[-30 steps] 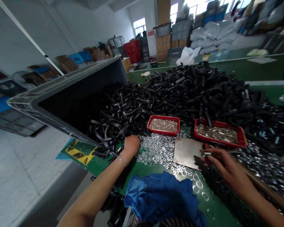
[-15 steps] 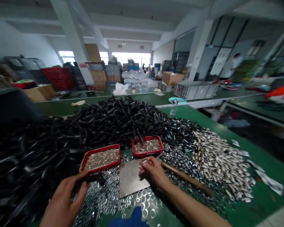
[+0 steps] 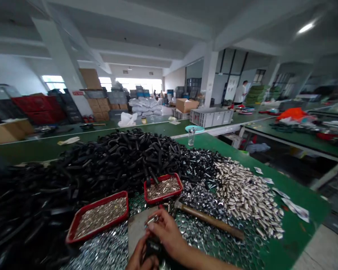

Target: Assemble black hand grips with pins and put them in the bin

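Over the metal plate (image 3: pixel 133 230) my two hands meet. My right hand (image 3: pixel 169 233) pinches a small shiny metal sleeve (image 3: pixel 151 220) between thumb and fingers. Just below it, my left hand (image 3: pixel 139 255) is closed round a black curved handle (image 3: pixel 153 248), its far end hidden by the fingers. The sleeve is close to the handle's end; I cannot tell whether it sits on it. Right of the plate lies a hammer (image 3: pixel 211 218) with a wooden shaft. Loose metal rings (image 3: pixel 98 249) spread around the plate.
Two red trays (image 3: pixel 125 208) (image 3: pixel 180 183) of small metal pieces stand behind the plate. A large heap of black handles (image 3: pixel 124 161) fills the left and back. Metal sleeves (image 3: pixel 248 191) are piled at right. A glass (image 3: pixel 191 137) stands behind; a person (image 3: pixel 240 93) is far off.
My left hand has moved right with the black handle and now meets my right hand over the plate. The view has swung to the right.
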The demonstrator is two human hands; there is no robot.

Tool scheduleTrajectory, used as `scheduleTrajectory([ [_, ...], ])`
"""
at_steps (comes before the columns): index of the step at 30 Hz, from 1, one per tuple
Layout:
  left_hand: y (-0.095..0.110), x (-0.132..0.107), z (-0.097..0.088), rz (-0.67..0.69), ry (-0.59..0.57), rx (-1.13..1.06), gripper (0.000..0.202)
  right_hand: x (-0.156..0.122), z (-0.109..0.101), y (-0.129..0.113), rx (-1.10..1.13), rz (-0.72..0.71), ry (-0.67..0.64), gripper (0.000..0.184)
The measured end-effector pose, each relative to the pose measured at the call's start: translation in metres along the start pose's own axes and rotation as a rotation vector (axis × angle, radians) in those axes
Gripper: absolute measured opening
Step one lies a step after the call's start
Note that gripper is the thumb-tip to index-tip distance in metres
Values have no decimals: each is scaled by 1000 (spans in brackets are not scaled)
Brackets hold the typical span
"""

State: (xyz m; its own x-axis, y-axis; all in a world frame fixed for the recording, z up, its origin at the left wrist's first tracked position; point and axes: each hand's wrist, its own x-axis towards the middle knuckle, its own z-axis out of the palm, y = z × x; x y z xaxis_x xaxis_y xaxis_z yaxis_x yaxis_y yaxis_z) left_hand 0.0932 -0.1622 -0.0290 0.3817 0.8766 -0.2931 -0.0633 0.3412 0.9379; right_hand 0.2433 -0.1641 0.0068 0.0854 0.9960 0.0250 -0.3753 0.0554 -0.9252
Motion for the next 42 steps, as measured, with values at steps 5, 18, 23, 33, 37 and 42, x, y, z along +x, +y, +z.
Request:
scheduleTrajectory([
  [5, 50, -11, -5, 140, 162, 56, 54, -7, -14, -16, -145, 68, 23, 33],
  [18, 22, -1, 9, 94, 184, 8, 40, -6, -6, 3, -269, 104, -40, 31],
  [23, 27, -17, 5, -175, -382, -195, 59, 2, -21, 5, -259, 165, -187, 29],
  [33, 47, -48, -56, -156, -357, -618, 51, 42, 56, 23, -187, 281, -572, 26],
  [37, 44, -64, -85, 11, 108, -517, 33, 58, 96, 51, -486, -13, -639, 22],
  [42, 41, -84, -116, 222, 543, -396, 34, 68, 109, 77, -1237, -515, -626, 15],
])
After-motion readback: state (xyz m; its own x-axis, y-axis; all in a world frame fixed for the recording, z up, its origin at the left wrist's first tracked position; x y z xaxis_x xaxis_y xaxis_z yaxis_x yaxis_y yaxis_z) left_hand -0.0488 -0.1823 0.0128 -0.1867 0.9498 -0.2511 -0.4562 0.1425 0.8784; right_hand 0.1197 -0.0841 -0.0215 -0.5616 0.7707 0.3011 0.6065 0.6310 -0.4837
